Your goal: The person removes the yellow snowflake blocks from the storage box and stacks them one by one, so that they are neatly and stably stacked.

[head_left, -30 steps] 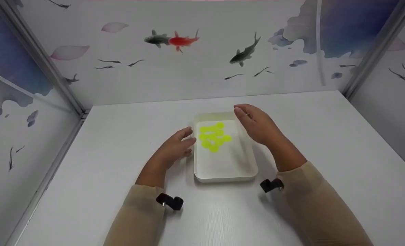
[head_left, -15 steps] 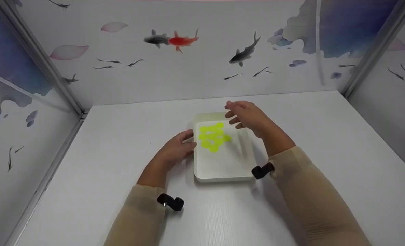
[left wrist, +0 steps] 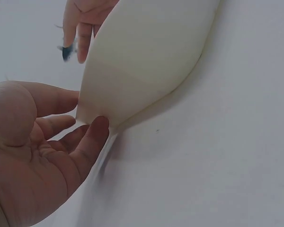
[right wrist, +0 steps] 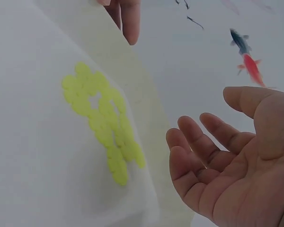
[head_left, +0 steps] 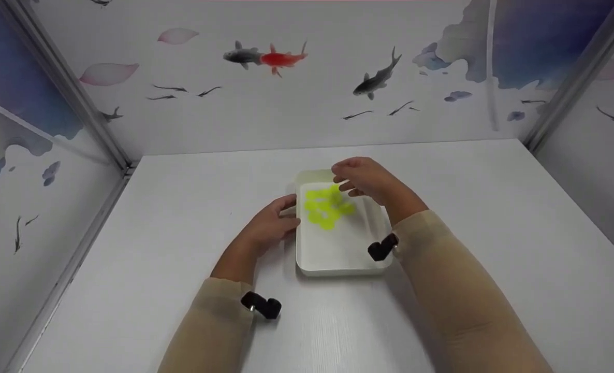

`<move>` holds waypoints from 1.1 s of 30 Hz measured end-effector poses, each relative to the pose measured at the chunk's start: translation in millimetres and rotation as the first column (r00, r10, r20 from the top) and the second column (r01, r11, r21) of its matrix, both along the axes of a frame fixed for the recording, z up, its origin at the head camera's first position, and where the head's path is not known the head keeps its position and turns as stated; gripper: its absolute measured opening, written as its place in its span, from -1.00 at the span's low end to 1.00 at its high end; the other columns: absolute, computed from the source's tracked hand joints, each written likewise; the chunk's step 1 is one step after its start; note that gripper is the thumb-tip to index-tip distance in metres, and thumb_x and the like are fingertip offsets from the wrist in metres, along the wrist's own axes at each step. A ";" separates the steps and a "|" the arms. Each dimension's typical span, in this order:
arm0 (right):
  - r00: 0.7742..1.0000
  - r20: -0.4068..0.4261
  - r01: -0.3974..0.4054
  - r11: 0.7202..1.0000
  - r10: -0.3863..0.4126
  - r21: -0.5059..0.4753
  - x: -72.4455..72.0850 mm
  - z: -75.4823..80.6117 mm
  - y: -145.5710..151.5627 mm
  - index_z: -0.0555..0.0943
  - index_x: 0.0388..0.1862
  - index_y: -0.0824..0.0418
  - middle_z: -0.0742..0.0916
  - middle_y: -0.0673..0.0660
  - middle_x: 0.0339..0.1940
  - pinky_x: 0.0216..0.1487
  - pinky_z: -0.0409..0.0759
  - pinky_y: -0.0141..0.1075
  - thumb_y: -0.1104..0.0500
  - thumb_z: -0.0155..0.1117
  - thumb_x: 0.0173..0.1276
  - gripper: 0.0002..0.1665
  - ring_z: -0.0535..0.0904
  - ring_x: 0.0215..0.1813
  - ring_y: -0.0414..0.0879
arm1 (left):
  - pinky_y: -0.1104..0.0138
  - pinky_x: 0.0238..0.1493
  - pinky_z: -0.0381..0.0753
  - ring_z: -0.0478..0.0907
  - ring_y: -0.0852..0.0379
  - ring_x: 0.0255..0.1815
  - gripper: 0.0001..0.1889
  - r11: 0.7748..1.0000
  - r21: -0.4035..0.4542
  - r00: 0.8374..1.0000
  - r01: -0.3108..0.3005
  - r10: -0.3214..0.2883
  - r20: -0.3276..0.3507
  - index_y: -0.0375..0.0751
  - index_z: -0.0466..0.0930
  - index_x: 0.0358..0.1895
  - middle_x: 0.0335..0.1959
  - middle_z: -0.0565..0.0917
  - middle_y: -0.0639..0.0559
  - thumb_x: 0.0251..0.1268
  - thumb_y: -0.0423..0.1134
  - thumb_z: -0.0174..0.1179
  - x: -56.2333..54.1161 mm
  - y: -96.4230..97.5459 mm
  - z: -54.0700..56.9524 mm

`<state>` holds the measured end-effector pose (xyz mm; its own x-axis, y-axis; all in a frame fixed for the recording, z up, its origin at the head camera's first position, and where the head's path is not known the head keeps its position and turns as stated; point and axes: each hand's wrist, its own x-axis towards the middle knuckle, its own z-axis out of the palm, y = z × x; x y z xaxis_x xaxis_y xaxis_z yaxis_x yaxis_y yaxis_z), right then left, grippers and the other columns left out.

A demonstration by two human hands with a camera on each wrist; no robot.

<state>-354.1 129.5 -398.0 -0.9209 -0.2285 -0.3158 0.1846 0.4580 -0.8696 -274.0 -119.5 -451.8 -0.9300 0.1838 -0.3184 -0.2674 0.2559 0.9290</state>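
Observation:
A shallow white tray (head_left: 340, 254) lies on the table with several flat, bright yellow discs (head_left: 315, 207) clustered toward its far left. My left hand (head_left: 271, 225) holds the tray's left side. In the left wrist view, the thumb and fingers (left wrist: 92, 142) of that hand meet the pale tray wall (left wrist: 146, 52) at the rim. Over the tray's far right part hovers my right hand (head_left: 366, 178), its fingers loosely bent and nothing in them. From the right wrist view, the right palm (right wrist: 236, 184) faces up beside the wall, apart from the yellow discs (right wrist: 106, 118).
The white table (head_left: 157, 233) extends around the tray. Behind it stands a white panel (head_left: 307, 114) printed with fish, and side panels flank both ends. A small black device (head_left: 262, 305) is on the left sleeve, another black device (head_left: 383, 247) on the right.
My right hand has moved left and inward from the tray's right edge to above its far part, near the discs. The left hand has closed in slightly on the tray's left side.

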 end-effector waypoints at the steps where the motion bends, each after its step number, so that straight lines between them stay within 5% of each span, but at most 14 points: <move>1: 1.000 -0.007 -0.002 1.000 0.002 -0.001 -1.7 -1.9 -1.0 0.52 0.50 0.04 0.70 0.12 0.39 0.42 0.64 -0.10 -0.22 0.25 0.60 -0.36 0.67 0.36 0.05 | 0.10 0.49 0.61 0.56 0.08 0.52 -0.29 1.000 -0.005 1.000 0.000 0.000 0.001 0.12 0.25 0.69 0.67 0.36 0.16 0.56 -0.27 0.23 -0.1 0.3 0.2; 16: 0.994 -0.088 0.084 0.979 -0.068 0.188 -25.1 -25.4 -11.9 0.63 0.38 0.06 0.68 0.11 0.33 0.51 0.56 -0.04 0.04 0.42 0.50 -0.49 0.59 0.31 0.05 | 0.11 0.50 0.59 0.54 0.10 0.53 -0.28 0.998 -0.063 1.000 -0.028 0.028 0.004 0.14 0.28 0.68 0.66 0.37 0.19 0.54 -0.27 0.25 0.4 2.3 3.1; 33: 0.988 -0.071 0.147 0.960 -0.134 0.237 -29.7 -37.9 -10.6 0.67 0.30 0.05 0.71 0.04 0.23 0.50 0.57 -0.08 0.33 0.34 0.49 -0.54 0.57 0.29 0.02 | 0.11 0.52 0.58 0.53 0.05 0.55 -0.29 0.998 -0.058 1.000 -0.004 0.003 -0.009 0.10 0.25 0.69 0.68 0.35 0.17 0.56 -0.31 0.22 1.6 -1.7 0.9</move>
